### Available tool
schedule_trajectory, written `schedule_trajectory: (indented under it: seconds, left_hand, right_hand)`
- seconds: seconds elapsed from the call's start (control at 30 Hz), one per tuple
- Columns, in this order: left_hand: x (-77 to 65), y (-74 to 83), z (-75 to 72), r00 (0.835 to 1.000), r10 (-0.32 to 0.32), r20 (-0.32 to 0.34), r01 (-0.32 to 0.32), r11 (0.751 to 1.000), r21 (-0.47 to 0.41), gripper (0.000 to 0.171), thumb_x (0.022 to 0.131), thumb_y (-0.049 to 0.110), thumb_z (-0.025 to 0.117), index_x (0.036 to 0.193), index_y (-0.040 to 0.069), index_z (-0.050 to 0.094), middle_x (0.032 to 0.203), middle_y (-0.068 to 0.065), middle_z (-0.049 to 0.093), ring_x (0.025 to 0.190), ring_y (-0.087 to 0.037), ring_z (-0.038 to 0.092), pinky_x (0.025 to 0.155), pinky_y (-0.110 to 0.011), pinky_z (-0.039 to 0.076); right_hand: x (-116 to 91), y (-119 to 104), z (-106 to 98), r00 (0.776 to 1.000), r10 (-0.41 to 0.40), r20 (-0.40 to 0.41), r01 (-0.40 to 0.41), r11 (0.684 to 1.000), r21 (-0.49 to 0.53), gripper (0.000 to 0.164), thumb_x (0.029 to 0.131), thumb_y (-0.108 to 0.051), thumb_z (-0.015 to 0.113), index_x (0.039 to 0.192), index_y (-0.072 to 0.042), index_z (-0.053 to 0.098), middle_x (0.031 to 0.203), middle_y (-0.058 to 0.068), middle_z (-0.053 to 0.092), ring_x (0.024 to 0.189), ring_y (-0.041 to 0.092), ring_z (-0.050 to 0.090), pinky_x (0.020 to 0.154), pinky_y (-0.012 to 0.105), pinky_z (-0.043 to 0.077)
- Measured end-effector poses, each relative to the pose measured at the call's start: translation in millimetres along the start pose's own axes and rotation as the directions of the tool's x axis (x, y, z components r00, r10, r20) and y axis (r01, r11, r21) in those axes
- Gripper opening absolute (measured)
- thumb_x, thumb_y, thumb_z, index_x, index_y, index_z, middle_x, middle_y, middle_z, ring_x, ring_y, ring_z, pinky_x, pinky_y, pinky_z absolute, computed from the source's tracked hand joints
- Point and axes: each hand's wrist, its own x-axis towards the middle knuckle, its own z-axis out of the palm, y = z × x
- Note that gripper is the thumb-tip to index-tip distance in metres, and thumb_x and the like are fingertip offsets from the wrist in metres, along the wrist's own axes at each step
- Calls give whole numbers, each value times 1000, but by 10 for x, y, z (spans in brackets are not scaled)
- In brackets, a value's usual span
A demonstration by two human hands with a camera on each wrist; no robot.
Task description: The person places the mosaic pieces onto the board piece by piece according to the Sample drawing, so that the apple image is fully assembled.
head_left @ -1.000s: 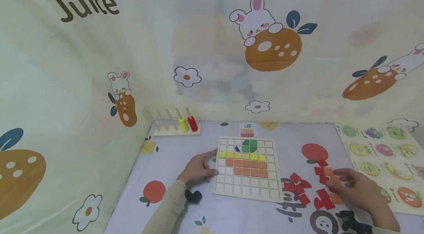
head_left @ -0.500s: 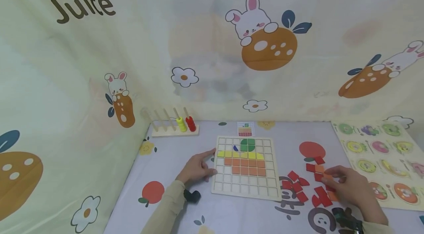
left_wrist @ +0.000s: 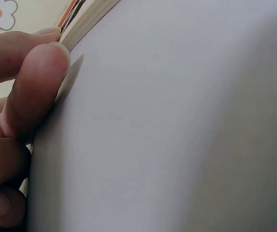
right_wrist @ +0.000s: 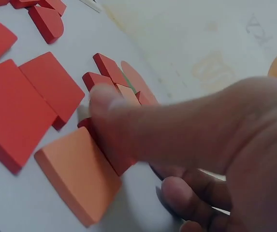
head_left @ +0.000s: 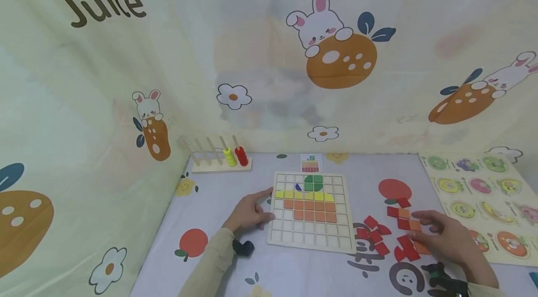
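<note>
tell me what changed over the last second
The right hand and some red and orange tiles beside it shifted slightly left, toward the board; the hand then opened a little wider. I can't tell whether it let go of a tile. The left hand stayed at the board's left edge, and the coloured pattern didn't change.
</note>
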Motion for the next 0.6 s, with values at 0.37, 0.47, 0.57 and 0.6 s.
schedule_trajectory:
  seconds: [0.37, 0.47, 0.57, 0.6]
  left_hand:
    - [-10, -4, 7, 1000, -6, -3, 6, 1000, -5, 81, 91, 30, 85, 162, 31, 46, 61, 0, 67, 52, -16, 62, 67, -31, 46]
    - [-5, 2, -1, 1000, -3, -6, 3, 1000, -1, 81, 91, 30, 85, 162, 31, 46, 60, 0, 67, 51, -16, 62, 69, -32, 46]
    - [-5, 8, -10, 1000, 4, -4, -4, 1000, 4, 81, 91, 28, 85, 162, 30, 46, 60, 0, 66, 51, -15, 61, 70, -31, 46]
    - [-6, 11, -13, 1000, 5, -4, -5, 1000, 4, 81, 91, 28, 85, 162, 30, 46, 59, 1, 66, 51, -15, 61, 70, -31, 46]
  right_hand:
    - [14, 31, 2, 999, -22, -37, 22, 1000, 12, 83, 87, -53, 84, 140, 4, 58, 104, 14, 74, 93, 25, 67, 69, 31, 49]
    - [13, 22, 0, 999, -26, -38, 26, 1000, 17, 83, 87, -54, 84, 141, 4, 58, 104, 14, 74, 93, 25, 66, 69, 30, 49]
    - [12, 15, -10, 999, -32, -30, 32, 999, 16, 85, 87, -55, 84, 141, 5, 58, 105, 15, 73, 93, 25, 66, 69, 31, 51]
    - [9, 15, -16, 999, -33, -25, 33, 999, 12, 86, 87, -55, 84, 142, 5, 57, 106, 15, 73, 93, 25, 66, 70, 32, 52]
